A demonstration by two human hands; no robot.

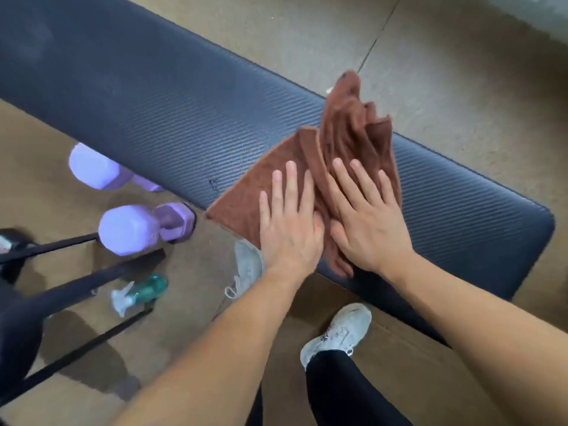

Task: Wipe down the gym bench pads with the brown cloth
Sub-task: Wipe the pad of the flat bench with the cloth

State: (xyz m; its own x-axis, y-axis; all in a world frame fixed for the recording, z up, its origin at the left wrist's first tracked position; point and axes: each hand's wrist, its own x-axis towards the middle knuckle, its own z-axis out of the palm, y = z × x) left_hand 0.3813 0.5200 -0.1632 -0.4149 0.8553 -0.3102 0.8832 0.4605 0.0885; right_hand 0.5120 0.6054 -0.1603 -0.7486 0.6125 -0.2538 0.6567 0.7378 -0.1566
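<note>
Hands, the left hand (289,229) and the right hand (367,221), lie flat and spread, palms down, side by side on the rumpled brown cloth (344,142), pinching nothing, pressing it onto the dark bench pad (172,118) near its right end, one cloth corner overhanging the pad's near edge.
</note>
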